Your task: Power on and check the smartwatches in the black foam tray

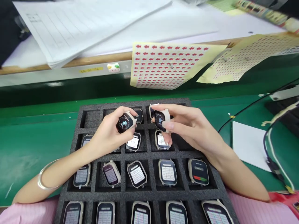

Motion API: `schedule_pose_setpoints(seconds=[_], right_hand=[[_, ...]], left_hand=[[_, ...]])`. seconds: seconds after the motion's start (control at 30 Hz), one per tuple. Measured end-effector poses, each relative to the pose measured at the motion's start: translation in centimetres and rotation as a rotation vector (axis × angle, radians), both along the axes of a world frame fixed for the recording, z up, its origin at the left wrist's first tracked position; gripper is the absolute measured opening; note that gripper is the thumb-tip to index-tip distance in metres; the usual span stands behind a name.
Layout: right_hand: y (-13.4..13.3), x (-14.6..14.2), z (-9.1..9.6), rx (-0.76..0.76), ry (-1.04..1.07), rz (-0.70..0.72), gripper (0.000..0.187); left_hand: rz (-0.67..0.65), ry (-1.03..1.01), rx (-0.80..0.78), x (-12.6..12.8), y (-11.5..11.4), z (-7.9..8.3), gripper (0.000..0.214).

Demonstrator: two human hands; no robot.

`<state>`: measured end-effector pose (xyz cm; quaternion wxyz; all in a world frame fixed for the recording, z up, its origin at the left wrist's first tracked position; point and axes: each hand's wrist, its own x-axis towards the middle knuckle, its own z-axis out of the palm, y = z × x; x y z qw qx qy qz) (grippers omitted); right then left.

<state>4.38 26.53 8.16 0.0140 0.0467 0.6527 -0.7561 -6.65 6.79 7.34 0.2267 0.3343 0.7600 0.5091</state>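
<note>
My left hand (pixel 114 127) grips a smartwatch case (pixel 125 122) without a strap, its lit screen showing a round dial. In my right hand (pixel 187 124) a second smartwatch case (pixel 160 119) is pinched between thumb and fingers, tilted so its dial faces left. Both are held above a dark grey foam tray (pixel 149 194) with square compartments. Several more watch cases lie in it, many with white grid-like screens, such as one watch (pixel 137 174) in the middle. One watch (pixel 198 171) at the right shows red and green at the bottom of its screen. My hands partly cover the back rows.
Behind the tray, a shelf edge (pixel 88 60) carries paper sheets (pixel 70 31). Sticker sheets with red arrows (pixel 168 65) hang from it. On the green bench (pixel 35 149), a white pad (pixel 249 144) and black cables (pixel 245 109) lie at the right.
</note>
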Motion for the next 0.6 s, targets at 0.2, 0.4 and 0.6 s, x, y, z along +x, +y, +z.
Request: schedule_pose_setpoints(seconds=[0.2,0.4,0.6], right_hand=[[-0.05,0.26,-0.03,0.024,0.032,-0.009,0.036],[-0.16,0.63,0.21,0.001,0.046,0.010,0.042],[-0.47,0.73,0.49,-0.182,0.016,0.067,0.046]], left_hand=[[-0.033,-0.017,0.054,-0.09,0.16,-0.51,0.030],[-0.036,-0.137,0.094,0.07,0.40,-0.40,0.031],[-0.010,-0.293,0.174,-0.03,0.78,-0.14,0.036]])
